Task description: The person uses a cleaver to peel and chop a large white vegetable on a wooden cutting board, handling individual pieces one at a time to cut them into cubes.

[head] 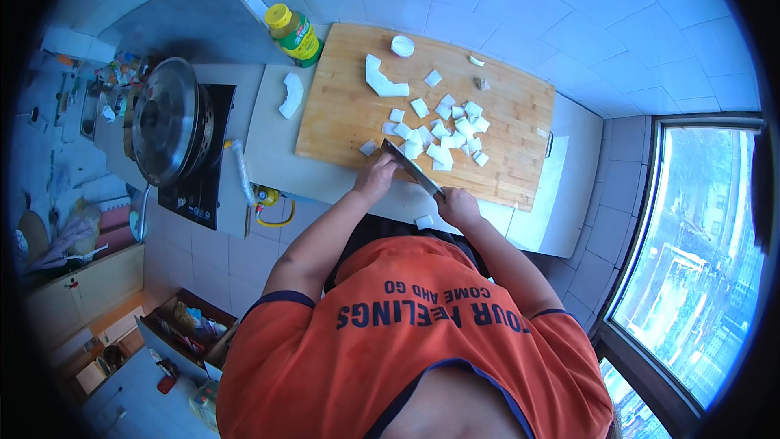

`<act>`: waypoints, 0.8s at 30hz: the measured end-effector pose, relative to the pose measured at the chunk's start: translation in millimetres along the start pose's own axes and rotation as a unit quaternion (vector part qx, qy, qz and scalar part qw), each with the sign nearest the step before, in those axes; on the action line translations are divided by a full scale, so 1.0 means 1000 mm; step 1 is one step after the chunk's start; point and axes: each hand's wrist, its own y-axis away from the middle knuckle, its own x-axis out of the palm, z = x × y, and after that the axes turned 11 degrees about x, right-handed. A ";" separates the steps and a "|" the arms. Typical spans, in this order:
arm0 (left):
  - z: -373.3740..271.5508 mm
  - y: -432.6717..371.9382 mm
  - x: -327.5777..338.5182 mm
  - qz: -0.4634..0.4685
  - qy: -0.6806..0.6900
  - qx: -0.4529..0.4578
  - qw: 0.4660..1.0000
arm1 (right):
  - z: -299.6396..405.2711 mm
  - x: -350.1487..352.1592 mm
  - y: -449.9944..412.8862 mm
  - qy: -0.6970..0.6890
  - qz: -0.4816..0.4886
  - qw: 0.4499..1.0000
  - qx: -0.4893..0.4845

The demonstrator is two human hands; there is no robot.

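Observation:
My right hand grips the handle of a kitchen knife, whose blade slants up and left over the near edge of a wooden cutting board. At the blade's far end is my left hand; its fingers are bent, and whether they hold a piece is hidden. Beyond the knife, many flat white pieces of what looks like peeled melon or gourd lie scattered on the board. A larger curved white slice rests near the board's far left. One small piece lies just beyond my left hand.
A green and yellow bottle stands by the board's far left corner, with another curved slice on the counter. Farther left, a lidded pan sits on a black cooktop. One white piece lies at the counter's near edge.

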 end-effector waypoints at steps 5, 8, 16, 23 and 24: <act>0.010 0.009 0.004 -0.011 -0.003 -0.008 1.000 | 0.012 -0.015 0.008 0.000 0.026 1.000 0.003; 0.002 0.003 0.004 -0.023 0.030 0.003 0.999 | -0.003 0.003 0.004 0.000 0.035 0.999 0.022; 0.006 0.006 0.005 -0.021 0.020 -0.017 0.999 | 0.003 0.002 0.009 -0.021 0.027 0.999 0.013; 0.004 0.007 0.016 -0.028 0.064 -0.054 0.996 | -0.006 0.005 0.006 -0.053 -0.048 0.997 -0.013; 0.004 0.002 0.019 -0.058 0.058 -0.048 0.995 | -0.012 0.006 0.001 -0.061 -0.091 0.994 -0.028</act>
